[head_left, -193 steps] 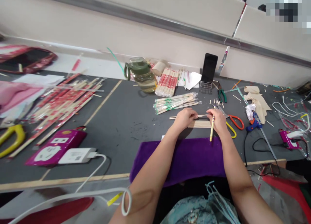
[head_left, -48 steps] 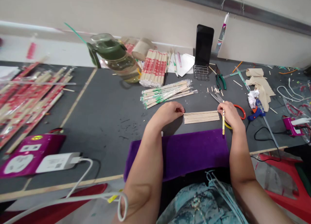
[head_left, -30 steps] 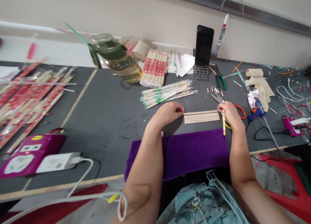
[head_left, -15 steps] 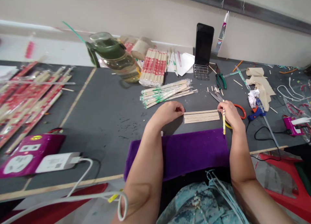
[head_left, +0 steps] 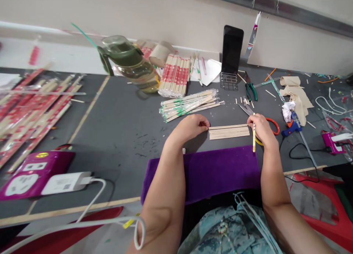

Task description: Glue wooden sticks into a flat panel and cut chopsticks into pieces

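A row of thin wooden sticks [head_left: 228,132] lies side by side on the grey table. My left hand [head_left: 194,125] is closed, its fingertips at the left end of the top stick. At the right end of that stick are the fingertips of my right hand [head_left: 259,126], which also holds a patterned yellow pencil [head_left: 254,138] pointing down toward me. Scissors [head_left: 272,126] with red and yellow handles lie partly under my right hand. Nearer to me, a purple cloth [head_left: 220,173] runs along the table edge beneath my forearms.
Wrapped chopsticks [head_left: 190,104] lie beyond my left hand, near a jug [head_left: 135,66]. A phone [head_left: 232,50] stands behind green pliers [head_left: 251,90]. At the right is a blue glue gun [head_left: 293,127]; at the left, a purple power strip [head_left: 52,165].
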The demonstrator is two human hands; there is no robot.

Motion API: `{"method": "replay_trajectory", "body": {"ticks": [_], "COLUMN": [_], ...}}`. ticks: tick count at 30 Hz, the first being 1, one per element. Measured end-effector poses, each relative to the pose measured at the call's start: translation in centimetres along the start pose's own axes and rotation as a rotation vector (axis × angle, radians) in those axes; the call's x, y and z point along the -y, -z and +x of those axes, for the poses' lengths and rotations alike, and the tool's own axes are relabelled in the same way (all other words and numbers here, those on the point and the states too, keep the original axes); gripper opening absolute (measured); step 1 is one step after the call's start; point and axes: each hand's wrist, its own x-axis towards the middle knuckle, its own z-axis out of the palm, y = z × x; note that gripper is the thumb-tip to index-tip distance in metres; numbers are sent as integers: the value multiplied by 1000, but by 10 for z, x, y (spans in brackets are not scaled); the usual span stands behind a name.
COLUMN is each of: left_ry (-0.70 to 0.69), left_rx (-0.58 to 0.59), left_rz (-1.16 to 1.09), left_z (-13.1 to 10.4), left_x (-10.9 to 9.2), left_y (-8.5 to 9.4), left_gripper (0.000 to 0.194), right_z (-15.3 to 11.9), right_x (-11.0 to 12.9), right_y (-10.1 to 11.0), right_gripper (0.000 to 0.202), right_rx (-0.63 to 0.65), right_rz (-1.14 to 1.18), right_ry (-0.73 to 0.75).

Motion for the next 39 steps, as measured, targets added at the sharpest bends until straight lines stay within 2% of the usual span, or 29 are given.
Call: {"method": "replay_trajectory", "body": {"ticks": [14,39], "left_ry": [-10,-18], "left_rx": [-10,-13], "left_rz": [15,9], "left_z": [0,0], "left_x": [1,1], "left_y": [-1,-2], "left_gripper": [20,21], "right_z": [0,-1], "right_x": [-5,1], "right_y": [-4,0], "right_gripper": [19,20], "right_rx": [-10,-13], "right_rz": [38,15], "right_ry": [9,-9]}}
